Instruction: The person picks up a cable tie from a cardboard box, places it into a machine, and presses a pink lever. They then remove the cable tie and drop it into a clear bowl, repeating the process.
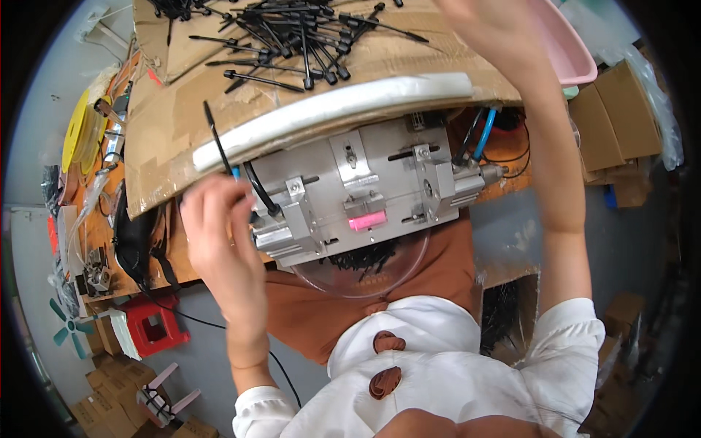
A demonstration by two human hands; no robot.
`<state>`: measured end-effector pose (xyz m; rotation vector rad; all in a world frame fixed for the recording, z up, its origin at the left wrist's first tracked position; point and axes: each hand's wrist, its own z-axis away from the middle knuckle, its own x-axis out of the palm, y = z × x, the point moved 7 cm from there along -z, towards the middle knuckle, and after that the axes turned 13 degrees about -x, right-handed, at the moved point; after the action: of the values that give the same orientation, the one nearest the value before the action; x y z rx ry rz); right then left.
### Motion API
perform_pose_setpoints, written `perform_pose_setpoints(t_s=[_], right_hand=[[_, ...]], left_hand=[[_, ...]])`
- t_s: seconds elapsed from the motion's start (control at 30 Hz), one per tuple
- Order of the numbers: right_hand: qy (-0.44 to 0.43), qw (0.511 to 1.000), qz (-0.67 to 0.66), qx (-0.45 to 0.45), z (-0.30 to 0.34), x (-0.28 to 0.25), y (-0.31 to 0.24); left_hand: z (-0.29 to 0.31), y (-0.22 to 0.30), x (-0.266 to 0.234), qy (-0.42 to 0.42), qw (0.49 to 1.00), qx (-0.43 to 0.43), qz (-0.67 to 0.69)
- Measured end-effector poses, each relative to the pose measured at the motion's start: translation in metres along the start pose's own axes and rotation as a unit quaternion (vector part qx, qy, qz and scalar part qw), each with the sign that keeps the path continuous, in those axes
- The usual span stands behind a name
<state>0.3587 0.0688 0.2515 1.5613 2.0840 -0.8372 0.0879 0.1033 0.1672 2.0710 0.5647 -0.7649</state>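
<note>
My left hand (219, 237) is at the left end of a metal fixture (387, 175), its fingers closed and somewhat blurred. A slim black rod (212, 133) with a thicker tip sticks up from those fingers. My right hand (485, 29) reaches over the far right of the cardboard-covered bench; its fingers lie beyond the picture's upper edge. Left of it lies a pile of similar black rods (307, 44) with collars. Two metal blocks face each other on the fixture, and a pink piece (367, 220) sits between them near the front edge.
A white padded strip (336, 109) runs along the edge of the cardboard (164, 157). Below the fixture, a clear bowl (418, 266) on my lap holds black pieces. A pink tub (573, 55) and cardboard box (617, 113) stand right; a red stool (171, 328) stands lower left.
</note>
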Motion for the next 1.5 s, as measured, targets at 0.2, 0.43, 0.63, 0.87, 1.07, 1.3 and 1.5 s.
perform_pose_setpoints(t_s=[0.2,0.43,0.63,0.87,1.07,1.3,1.5], right_hand=[[0.149,0.893,-0.38,0.188,0.079,-0.01,0.021],[0.174,0.831,-0.496,0.181,0.113,-0.032,-0.008],[0.126,0.919,-0.345,0.141,0.146,-0.019,-0.046],[-0.055,0.988,-0.144,-0.013,0.213,0.047,-0.12],[-0.101,0.985,-0.139,-0.003,0.224,0.083,-0.129],[-0.175,0.978,-0.106,-0.037,0.196,0.059,-0.12],[-0.027,0.968,0.096,-0.229,0.054,0.046,-0.066]], left_hand=[[0.122,0.013,0.056,-0.18,0.982,0.008,0.052],[0.131,0.034,0.091,-0.198,0.978,0.033,-0.046],[0.128,0.035,0.091,-0.205,0.971,0.068,-0.102],[-0.041,0.007,0.036,0.018,0.995,0.065,-0.075],[-0.125,-0.015,0.052,-0.125,0.969,0.215,0.0],[-0.106,-0.007,0.033,-0.183,0.963,0.196,0.01],[-0.075,-0.016,0.003,-0.276,0.953,0.127,-0.003]])
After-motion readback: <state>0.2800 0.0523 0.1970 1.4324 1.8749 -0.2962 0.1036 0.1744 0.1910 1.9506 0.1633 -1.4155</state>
